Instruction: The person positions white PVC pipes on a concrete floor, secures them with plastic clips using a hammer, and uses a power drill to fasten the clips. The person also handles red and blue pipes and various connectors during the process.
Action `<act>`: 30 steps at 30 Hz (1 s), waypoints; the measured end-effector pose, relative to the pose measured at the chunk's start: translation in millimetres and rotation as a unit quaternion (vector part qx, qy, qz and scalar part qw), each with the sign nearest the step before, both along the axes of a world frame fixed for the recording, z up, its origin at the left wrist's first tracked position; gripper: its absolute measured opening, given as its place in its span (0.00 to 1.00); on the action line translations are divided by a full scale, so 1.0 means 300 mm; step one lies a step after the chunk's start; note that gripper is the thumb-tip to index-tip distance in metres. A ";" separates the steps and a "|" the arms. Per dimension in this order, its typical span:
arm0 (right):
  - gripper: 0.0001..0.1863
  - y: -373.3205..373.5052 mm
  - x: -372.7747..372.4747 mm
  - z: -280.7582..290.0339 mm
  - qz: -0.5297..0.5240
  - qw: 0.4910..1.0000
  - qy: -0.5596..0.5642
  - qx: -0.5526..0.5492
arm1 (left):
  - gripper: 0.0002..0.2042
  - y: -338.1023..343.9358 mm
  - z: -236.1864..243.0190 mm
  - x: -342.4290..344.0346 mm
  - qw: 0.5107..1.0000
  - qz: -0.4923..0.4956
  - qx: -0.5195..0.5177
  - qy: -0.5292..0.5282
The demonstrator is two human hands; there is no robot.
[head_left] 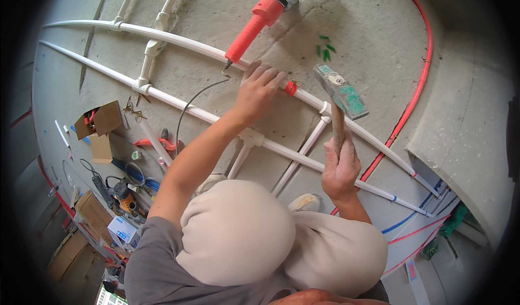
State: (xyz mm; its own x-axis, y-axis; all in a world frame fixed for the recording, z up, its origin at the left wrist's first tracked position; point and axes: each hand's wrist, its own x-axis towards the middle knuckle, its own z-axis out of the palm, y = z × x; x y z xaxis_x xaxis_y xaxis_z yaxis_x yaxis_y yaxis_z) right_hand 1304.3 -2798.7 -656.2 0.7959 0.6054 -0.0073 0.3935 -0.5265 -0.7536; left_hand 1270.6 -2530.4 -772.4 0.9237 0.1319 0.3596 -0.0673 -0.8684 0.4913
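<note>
My right hand (341, 167) is closed around the wooden handle of a hammer (339, 91), whose worn metal head with green paint points upward above the white pipes. My left hand (259, 91) rests over the far white pipe (208, 49), fingers bent round it. Just right of those fingers, a red band (291, 88) sits on the pipe. Any small thing under the fingers is hidden. Beyond the left hand lies a red-handled corded power tool (249, 37), its cord end at the pipe. The near white pipe (189, 110) passes below both hands.
Several green plastic plugs (326, 53) lie on the concrete floor. A red conduit (423, 61) curves along the right. On the left are an open cardboard box (111, 116), red pipe cutters (162, 141) and a yellow-black power tool (125, 198). Short cross pipes join the long ones.
</note>
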 end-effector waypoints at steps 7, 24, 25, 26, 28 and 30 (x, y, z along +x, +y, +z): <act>0.26 0.048 0.049 -0.035 0.015 0.995 0.071 -0.062 | 0.25 0.025 -0.039 0.005 0.999 -0.033 -0.034 -0.015; 0.27 0.072 -0.012 -0.057 -0.017 0.996 0.062 -0.067 | 0.17 0.017 -0.033 0.012 0.999 -0.016 -0.032 -0.007; 0.27 0.084 -0.010 -0.078 0.009 0.988 0.064 -0.139 | 0.17 0.014 -0.033 0.012 0.999 -0.015 -0.035 0.001; 0.27 0.084 -0.002 -0.094 0.014 0.984 0.057 -0.167 | 0.16 0.014 -0.032 0.014 0.999 -0.012 -0.041 -0.002; 0.27 0.080 0.005 -0.116 0.004 0.993 0.029 -0.117 | 0.16 0.013 -0.028 0.017 0.998 -0.012 -0.051 0.021; 0.27 0.068 0.002 -0.118 -0.027 0.997 0.028 -0.066 | 0.16 0.015 -0.024 0.017 0.998 -0.017 -0.054 0.015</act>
State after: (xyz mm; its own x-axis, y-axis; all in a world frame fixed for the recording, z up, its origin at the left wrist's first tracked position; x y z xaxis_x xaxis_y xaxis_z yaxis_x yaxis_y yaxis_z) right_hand 1304.9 -2778.3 -691.6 0.8230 0.5533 -0.1286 0.3225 -0.6414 -0.6961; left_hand 1275.8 -2526.0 -779.7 0.9384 0.1361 0.3175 -0.0805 -0.8076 0.5842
